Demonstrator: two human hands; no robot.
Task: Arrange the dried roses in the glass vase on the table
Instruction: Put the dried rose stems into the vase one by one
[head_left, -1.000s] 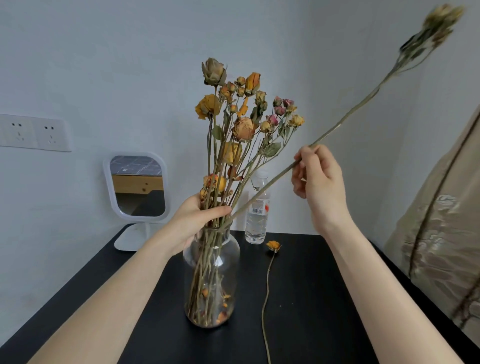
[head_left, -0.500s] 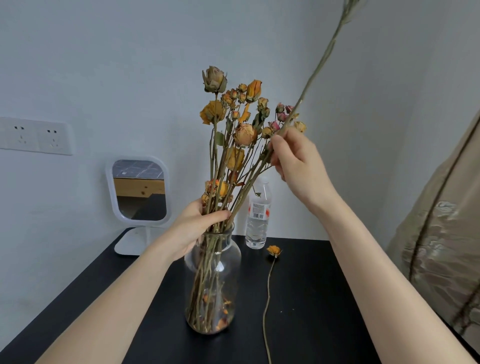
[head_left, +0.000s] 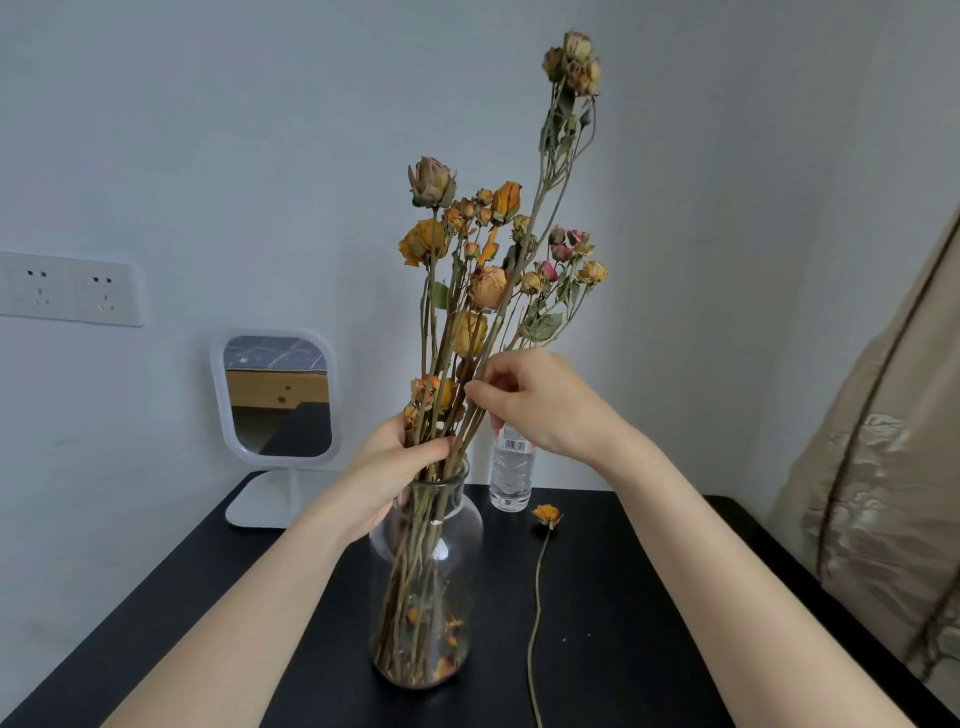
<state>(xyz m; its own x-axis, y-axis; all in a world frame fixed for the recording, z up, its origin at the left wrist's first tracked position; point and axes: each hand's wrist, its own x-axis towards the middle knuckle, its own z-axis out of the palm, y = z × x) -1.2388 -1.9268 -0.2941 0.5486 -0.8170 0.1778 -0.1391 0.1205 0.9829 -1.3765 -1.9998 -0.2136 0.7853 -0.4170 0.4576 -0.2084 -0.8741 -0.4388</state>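
A black desk (head_left: 649, 597) is shown carrying the glass vase (head_left: 423, 571), in which the dried roses (head_left: 483, 270) stand upright. The tall stem (head_left: 540, 208), tilted far rightward half a second earlier, has been brought nearly vertical among the bunch, its lower end apparently inside the neck. The left hand (head_left: 395, 467) is closed around the stems at the rim; the right hand (head_left: 535, 400), now lowered, is pinched on the tall stem. A loose rose (head_left: 545, 519) is left lying right of the vase.
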